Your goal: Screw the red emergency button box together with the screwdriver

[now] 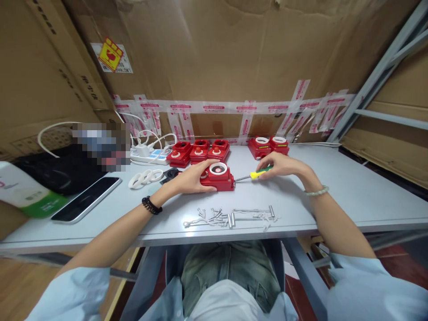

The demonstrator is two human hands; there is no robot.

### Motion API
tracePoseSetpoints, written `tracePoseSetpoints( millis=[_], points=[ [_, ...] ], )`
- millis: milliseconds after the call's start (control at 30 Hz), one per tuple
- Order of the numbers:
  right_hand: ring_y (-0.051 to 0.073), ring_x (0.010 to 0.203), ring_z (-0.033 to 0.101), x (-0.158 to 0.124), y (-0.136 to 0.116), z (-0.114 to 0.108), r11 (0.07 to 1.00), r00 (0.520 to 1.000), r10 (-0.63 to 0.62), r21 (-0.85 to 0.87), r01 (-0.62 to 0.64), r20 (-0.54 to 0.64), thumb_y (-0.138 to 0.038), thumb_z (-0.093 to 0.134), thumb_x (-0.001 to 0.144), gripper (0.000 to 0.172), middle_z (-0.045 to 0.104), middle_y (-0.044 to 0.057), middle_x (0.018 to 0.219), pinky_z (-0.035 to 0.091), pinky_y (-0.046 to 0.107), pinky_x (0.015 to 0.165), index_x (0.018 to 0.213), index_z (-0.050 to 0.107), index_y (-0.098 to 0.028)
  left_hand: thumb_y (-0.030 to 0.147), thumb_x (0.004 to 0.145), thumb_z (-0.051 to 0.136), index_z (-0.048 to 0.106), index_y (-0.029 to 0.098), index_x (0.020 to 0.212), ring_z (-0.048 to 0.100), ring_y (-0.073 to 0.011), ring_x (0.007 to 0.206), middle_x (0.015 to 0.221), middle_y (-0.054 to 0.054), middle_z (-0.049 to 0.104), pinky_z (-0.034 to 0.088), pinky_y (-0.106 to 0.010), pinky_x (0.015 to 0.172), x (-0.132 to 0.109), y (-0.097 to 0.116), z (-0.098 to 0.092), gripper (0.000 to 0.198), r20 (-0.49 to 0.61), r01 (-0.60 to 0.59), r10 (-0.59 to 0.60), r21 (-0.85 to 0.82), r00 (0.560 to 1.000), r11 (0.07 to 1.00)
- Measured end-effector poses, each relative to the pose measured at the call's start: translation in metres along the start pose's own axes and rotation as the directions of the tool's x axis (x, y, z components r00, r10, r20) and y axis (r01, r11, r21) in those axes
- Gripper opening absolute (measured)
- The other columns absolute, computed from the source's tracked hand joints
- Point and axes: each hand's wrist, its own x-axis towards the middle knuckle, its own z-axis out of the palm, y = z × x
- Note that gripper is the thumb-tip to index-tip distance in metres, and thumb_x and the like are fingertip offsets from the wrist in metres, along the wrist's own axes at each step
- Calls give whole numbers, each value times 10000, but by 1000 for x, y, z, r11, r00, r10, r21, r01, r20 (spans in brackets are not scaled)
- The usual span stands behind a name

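Observation:
My left hand (190,178) grips a red box (219,177) with a white ring on top, holding it down on the grey table (334,187). My right hand (279,165) is closed around a screwdriver with a green and yellow handle (261,173). Its metal shaft points left and its tip meets the right side of the red box. Several screws and metal pins (230,216) lie in a loose heap near the table's front edge, just in front of the box.
Three open red boxes (199,151) stand in a row behind, two more with white rings (269,145) to their right. White rings (145,177), a phone (87,198), a power strip (150,154) and a black bag (60,171) sit at left. Cardboard walls the back; a metal shelf frame (377,76) stands right.

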Motion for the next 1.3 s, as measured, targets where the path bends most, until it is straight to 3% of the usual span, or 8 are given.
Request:
tracePoseSetpoints(
  millis=[133,233,333,400,533,1300],
  points=[
    [205,829,617,10,2,13,994,988,-62,-82,75,145,-303,712,695,356,733,86,972,436,300,704,1018,743,-157,510,700,765,367,229,1457,532,-327,1301,1462,-148,505,410,-499,1094,0,1,-2,900,-5,10,-10,-1,1000,1000],
    [193,759,600,9,2,14,992,997,-31,-120,40,73,-271,695,689,285,714,87,899,421,289,654,944,711,-146,507,700,773,410,228,1423,531,-319,1306,1450,-143,518,410,-501,1101,-1,-1,-6,856,-4,-10,9,-59,1000,998],
    [172,704,582,2,-1,9,997,1000,-15,-72,15,-3,-353,723,698,364,695,72,850,417,280,631,993,677,-145,505,703,778,439,224,1394,541,-309,1294,1432,-141,531,422,-495,1096,-2,-4,-12,819,-25,-15,12,-106,1000,994],
    [147,641,559,-1,-5,8,997,998,-62,46,61,32,-487,671,771,426,674,43,772,412,274,606,1038,666,-156,508,702,781,441,220,1389,553,-309,1276,1427,-141,533,433,-496,1086,-3,-5,-16,819,-38,4,-8,-115,999,993],
    [96,517,465,-2,-13,11,983,984,-140,134,124,115,-605,530,861,476,573,4,609,366,264,537,755,642,-154,522,703,779,433,230,1390,548,-319,1283,1450,-134,509,442,-485,1084,-5,-6,-21,822,-35,21,-25,-118,999,993],
    [90,513,467,-1,-15,13,985,987,-129,126,116,97,-636,545,842,504,590,8,613,373,258,528,761,665,-154,514,710,775,434,250,1385,569,-323,1260,1432,-128,529,469,-488,1059,-6,-3,-24,802,-46,10,-17,-142,999,990]
  ],
)
